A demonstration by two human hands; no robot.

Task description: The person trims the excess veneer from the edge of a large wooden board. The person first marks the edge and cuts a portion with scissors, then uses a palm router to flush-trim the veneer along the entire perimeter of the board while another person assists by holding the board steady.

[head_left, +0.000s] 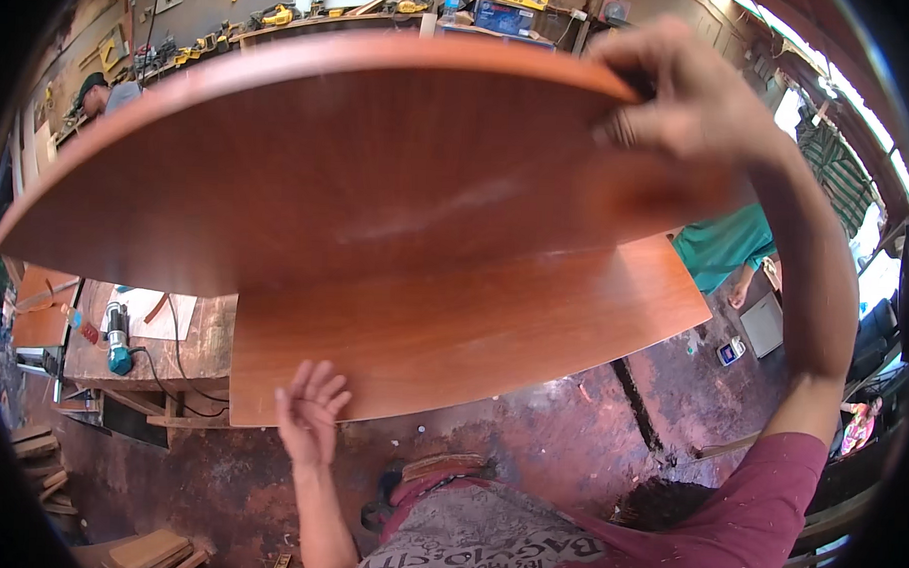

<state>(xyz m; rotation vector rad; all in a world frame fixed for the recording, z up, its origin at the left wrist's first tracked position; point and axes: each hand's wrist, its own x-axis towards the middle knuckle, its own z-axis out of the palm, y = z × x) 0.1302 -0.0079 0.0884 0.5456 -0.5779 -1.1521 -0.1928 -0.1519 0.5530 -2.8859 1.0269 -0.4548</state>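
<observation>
My right hand (671, 101) is raised high, its fingers closed over the rim of a large reddish-brown wooden panel (379, 151) with a long curved edge, tilted up across the view. My left hand (312, 404) is open, palm up with fingers apart, at the near edge of a second, flat wooden panel (472, 345) lying below the raised one. Whether it touches that edge I cannot tell. The raised panel hides much of what lies behind it.
A workbench (212, 356) at left carries a teal power tool (119, 347) and cords. Another person in teal (721, 238) stands at right, a capped person (116, 97) at upper left. Wood offcuts (150, 552) lie lower left; a tool shelf (263, 27) runs behind.
</observation>
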